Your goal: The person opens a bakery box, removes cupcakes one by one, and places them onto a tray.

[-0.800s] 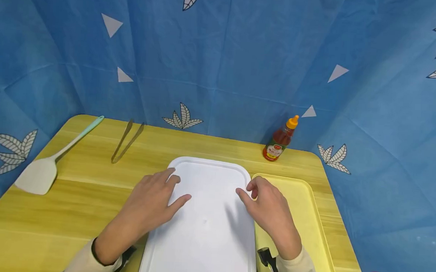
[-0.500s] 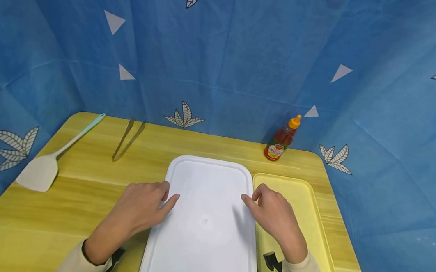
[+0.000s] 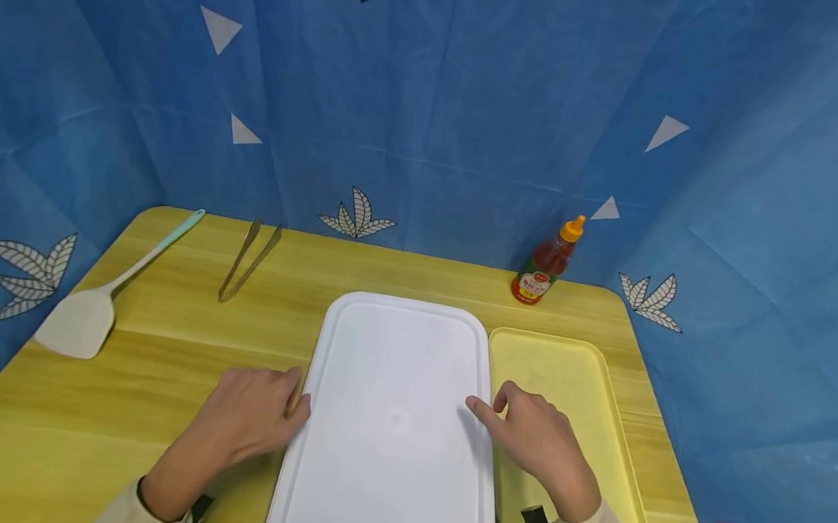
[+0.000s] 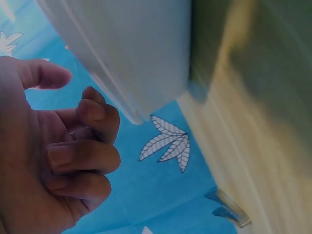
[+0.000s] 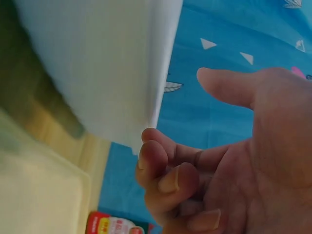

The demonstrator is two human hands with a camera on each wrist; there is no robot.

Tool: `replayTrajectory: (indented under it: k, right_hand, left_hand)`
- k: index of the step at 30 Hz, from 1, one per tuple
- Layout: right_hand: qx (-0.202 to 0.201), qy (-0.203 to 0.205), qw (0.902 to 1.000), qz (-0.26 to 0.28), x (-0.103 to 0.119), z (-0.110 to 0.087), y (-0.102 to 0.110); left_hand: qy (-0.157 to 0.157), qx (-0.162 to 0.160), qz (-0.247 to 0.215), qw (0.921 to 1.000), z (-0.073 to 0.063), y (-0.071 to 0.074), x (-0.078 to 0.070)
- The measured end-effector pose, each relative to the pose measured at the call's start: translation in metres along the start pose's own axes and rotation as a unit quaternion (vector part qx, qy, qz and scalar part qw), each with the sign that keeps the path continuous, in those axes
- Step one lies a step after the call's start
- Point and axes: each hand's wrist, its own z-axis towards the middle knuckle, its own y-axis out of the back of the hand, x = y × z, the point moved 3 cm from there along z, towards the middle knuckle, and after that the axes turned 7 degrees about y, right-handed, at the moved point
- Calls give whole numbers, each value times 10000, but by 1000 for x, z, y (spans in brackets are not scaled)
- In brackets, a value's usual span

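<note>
A white box (image 3: 398, 363) with a flat, lid-like top and raised rim stands between the two hands. Just left of its long edge is my left hand (image 3: 251, 411); in the left wrist view its fingers are loosely bent, thumb apart, with nothing in them. My right hand (image 3: 541, 442) is over the box's right edge and the yellow tray (image 3: 590, 397). Its thumb and loosely bent fingers stand apart around a gap in the right wrist view, where the box's side wall (image 5: 107, 63) shows. Whether the right fingertips touch the box, I cannot tell.
A white spatula (image 3: 78, 321) with a pale green handle lies at the table's left. Metal tongs (image 3: 248, 264) rest behind, toward the back edge. A red sauce bottle (image 3: 543, 266) with an orange cap stands at the back right. Blue cloth (image 3: 426, 120) hangs around the table.
My left hand has moved left and toward me, from over the box to beside its left edge. The right hand has shifted slightly right and toward me.
</note>
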Motion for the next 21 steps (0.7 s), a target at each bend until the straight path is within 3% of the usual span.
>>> replayTrajectory:
  k: [7, 21]
  right_hand:
    - [-9, 183, 9995, -253, -6, -7, -10]
    - [-214, 707, 9964, -404, -6, -1, -20]
  left_hand:
    - [264, 600, -14, 9978, -8, -8, 0]
    - [316, 567, -133, 9978, -14, -16, -1]
